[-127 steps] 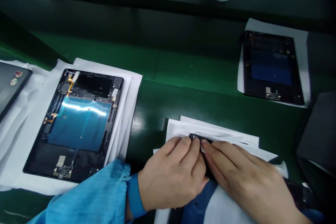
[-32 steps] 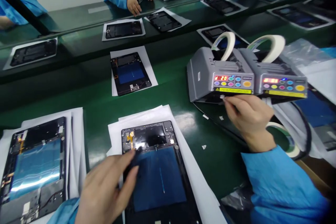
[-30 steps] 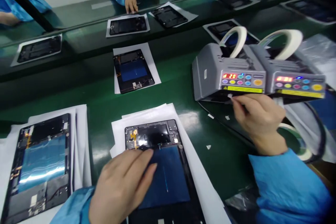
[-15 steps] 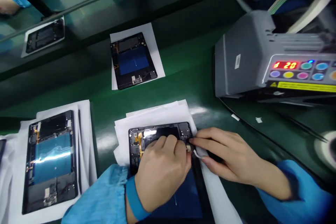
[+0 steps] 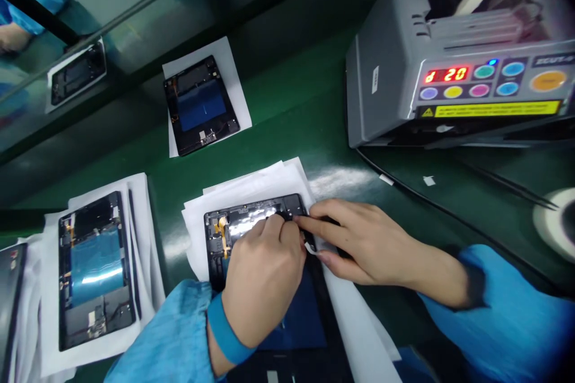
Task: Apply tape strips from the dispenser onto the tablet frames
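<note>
An open black tablet chassis (image 5: 245,222) with a blue panel lies on white paper sheets (image 5: 251,182) on the green belt in front of me. Both hands meet at its upper right corner. My left hand (image 5: 265,275) is curled, its fingertips pressed down on the corner; what is under them is hidden. My right hand (image 5: 359,242) reaches in from the right, its index finger against the left fingertips. A small white piece of tape (image 5: 311,249) shows at its thumb.
A grey tape dispenser (image 5: 390,72) with a red display and coloured buttons stands at the right, with tape scraps (image 5: 429,180) on the belt before it. A tape roll (image 5: 554,221) lies far right. Other open tablets (image 5: 96,269) (image 5: 200,105) lie on paper to the left and further back.
My right hand left the dispenser's outlet and came to the tablet's upper right corner with a bit of tape. My left hand moved up from the blue panel to meet it.
</note>
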`<state>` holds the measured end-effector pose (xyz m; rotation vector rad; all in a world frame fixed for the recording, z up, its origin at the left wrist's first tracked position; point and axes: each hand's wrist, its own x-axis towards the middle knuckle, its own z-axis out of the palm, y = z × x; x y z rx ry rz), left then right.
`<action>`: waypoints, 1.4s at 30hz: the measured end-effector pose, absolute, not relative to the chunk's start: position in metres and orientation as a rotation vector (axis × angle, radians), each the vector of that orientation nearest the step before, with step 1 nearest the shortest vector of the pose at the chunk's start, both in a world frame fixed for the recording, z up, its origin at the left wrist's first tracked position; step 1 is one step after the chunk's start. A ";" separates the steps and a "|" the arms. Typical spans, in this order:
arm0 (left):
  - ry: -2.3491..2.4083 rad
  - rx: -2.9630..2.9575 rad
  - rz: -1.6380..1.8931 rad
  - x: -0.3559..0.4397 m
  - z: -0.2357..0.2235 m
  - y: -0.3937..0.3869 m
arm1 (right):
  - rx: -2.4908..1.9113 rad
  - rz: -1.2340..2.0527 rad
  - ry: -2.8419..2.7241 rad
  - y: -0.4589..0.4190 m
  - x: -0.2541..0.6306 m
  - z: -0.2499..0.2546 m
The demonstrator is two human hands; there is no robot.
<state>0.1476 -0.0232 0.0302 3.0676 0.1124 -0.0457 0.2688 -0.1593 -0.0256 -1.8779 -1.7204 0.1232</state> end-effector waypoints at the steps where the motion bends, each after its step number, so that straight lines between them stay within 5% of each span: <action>1: 0.117 3.066 -0.047 0.148 0.030 -0.023 | -1.880 0.125 -1.719 -0.160 0.269 -0.026; 25: -0.470 3.065 0.110 0.146 0.029 0.006 | -1.838 0.121 -1.653 -0.157 0.273 -0.027; 42: -0.463 3.120 0.000 0.126 0.032 0.001 | -1.943 -0.225 -1.792 -0.158 0.258 -0.024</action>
